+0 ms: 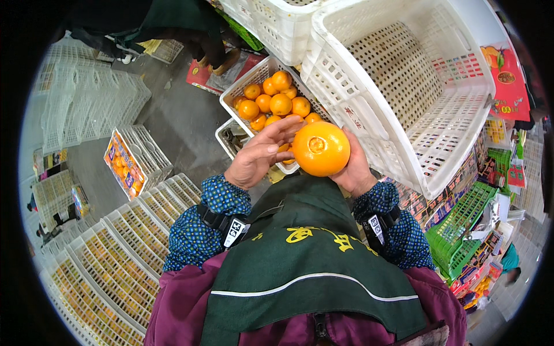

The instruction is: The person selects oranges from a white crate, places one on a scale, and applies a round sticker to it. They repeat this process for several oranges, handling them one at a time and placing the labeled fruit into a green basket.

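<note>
A large navel orange (321, 151) with its ringed navel facing up rests in my right hand (356, 167), whose fingers curl round its right side and underneath. My left hand (257, 152) is beside the fruit on the left, its fingers stretched and apart; the fingertips come close to the peel, and I cannot tell whether they touch it. Just beyond my hands a white crate (229, 99) holds several more oranges (280, 104). To the right of that stands a big white perforated basket (369, 109), with no fruit visible inside.
Long rows of white crates (124, 254) with fruit line the lower left. A smaller crate with a printed orange panel (125, 164) stands on the grey floor (184, 124). Green baskets (461, 225) are at the right. Another person's legs (216, 40) show at the upper left.
</note>
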Available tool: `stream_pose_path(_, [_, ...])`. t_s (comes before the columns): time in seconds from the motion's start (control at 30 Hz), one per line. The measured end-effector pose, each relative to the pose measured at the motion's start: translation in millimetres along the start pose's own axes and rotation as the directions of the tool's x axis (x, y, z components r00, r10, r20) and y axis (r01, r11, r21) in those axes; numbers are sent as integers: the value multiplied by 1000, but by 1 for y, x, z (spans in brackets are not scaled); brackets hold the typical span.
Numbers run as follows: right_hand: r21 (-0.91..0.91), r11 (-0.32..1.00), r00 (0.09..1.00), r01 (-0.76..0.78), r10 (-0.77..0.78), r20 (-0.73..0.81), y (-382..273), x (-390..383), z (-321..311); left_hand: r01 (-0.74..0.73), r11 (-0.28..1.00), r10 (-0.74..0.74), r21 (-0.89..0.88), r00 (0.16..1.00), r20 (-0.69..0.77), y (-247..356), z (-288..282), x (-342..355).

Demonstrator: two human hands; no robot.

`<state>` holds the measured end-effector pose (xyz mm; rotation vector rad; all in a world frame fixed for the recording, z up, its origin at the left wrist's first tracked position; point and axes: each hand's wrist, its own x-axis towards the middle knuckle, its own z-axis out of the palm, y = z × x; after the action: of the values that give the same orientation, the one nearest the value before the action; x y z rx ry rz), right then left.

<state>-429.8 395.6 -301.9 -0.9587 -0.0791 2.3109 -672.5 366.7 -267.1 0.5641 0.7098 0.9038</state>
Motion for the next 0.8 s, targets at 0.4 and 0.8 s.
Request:
stream_pose_path(0.4, [455,890,994,2,-50,95,9,-59,-79,194,979,-202,55,953,228,-20,39,35])
stream_pose_path(0.8, [746,663,913,-61,-265,311,36,-213,-190,403,888,-460,222,800,386,-126,157,60])
